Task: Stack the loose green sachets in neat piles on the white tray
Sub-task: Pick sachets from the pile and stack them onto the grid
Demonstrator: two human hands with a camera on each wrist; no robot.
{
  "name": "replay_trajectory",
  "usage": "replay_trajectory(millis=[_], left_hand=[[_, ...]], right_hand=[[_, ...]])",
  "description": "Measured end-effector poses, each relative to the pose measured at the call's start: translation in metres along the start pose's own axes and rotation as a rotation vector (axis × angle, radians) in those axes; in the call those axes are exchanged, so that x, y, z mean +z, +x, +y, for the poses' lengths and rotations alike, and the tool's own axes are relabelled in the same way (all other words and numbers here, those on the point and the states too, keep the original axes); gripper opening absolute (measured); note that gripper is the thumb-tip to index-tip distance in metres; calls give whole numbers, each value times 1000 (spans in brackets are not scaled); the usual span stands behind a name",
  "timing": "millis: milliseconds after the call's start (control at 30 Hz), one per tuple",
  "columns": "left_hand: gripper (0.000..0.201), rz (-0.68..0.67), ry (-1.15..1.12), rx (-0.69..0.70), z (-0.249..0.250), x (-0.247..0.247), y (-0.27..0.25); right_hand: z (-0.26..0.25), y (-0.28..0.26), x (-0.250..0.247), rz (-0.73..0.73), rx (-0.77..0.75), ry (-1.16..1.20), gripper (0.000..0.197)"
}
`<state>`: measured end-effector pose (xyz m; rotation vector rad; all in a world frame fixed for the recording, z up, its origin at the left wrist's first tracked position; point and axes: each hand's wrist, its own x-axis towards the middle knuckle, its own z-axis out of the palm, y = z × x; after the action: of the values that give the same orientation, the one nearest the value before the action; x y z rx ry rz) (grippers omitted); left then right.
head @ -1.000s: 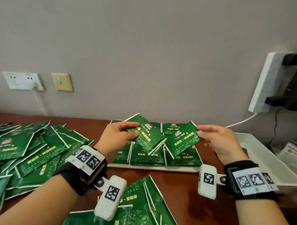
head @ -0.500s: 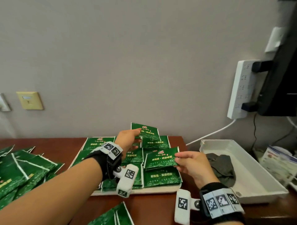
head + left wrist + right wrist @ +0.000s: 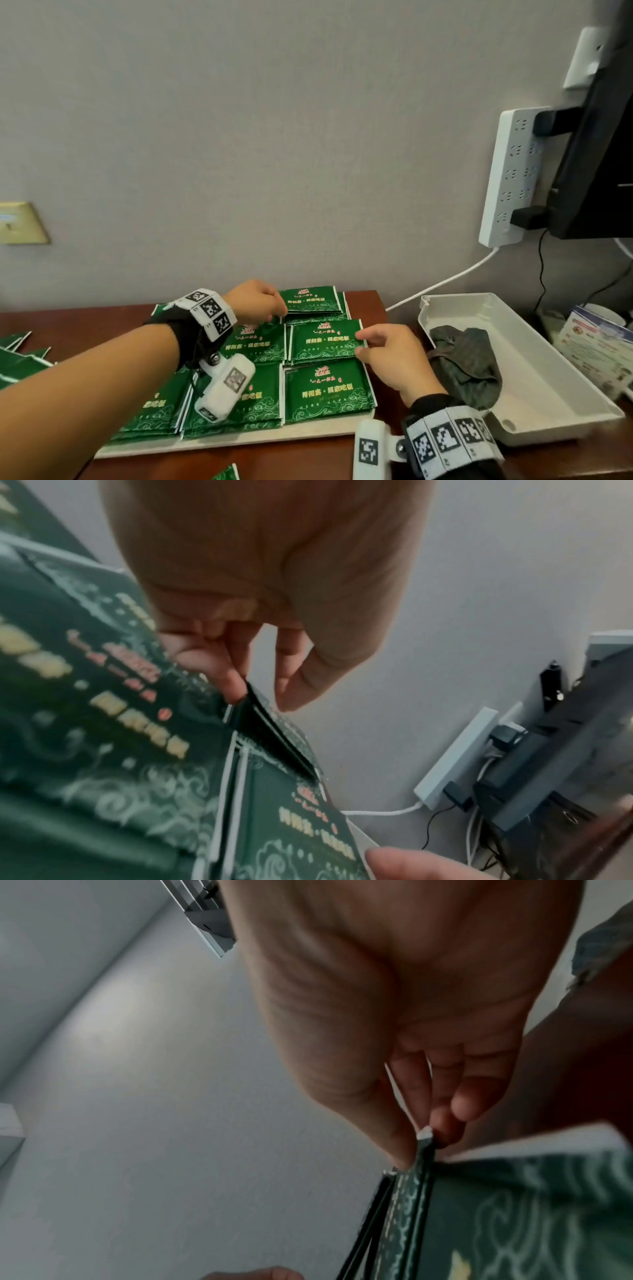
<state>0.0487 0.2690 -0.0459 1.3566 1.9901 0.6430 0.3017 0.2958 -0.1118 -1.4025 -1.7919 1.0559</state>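
Note:
The white tray on the brown table carries several neat piles of green sachets. My left hand pinches the left edge of a green sachet lying on the back right pile; the left wrist view shows the fingertips at its corner. My right hand pinches the right edge of a second green sachet, which lies flat on the middle right pile. In the right wrist view the thumb and fingers nip that sachet's edge.
Loose green sachets lie on the table at the far left, and another shows at the front edge. A white bin holding a dark cloth stands right of the tray. A power strip and a black screen hang on the wall.
Both hands have come down from mid-air with their sachets. The left one now lies on the back right pile and the right one on the middle right pile.

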Motion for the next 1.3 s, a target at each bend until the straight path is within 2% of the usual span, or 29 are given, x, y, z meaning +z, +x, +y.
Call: replay_trajectory(millis=[133, 233, 300, 367, 667, 1000, 1167, 1300], left_hand=[[12, 44, 320, 34, 9, -5, 11], [32, 79, 476, 102, 17, 1, 23], [49, 30, 525, 118, 22, 8, 29], [55, -27, 550, 124, 24, 14, 33], [52, -34, 559, 228, 24, 29, 40], [36, -21, 545, 304, 19, 31, 42], [31, 25, 499, 329, 14, 24, 23], [19, 97, 462, 386, 5, 15, -15]], right_hand=[[-4, -1, 3, -30, -9, -74, 29], [-6, -1, 4, -39, -22, -113, 31], [-7, -2, 3, -48, -30, -130, 33], [-7, -3, 3, -43, -42, -148, 34], [-8, -3, 8, -37, -51, -163, 35], [-11, -3, 6, -42, -76, -181, 32], [-15, -4, 6, -25, -105, -208, 30], [-34, -10, 7, -27, -185, -253, 27]])
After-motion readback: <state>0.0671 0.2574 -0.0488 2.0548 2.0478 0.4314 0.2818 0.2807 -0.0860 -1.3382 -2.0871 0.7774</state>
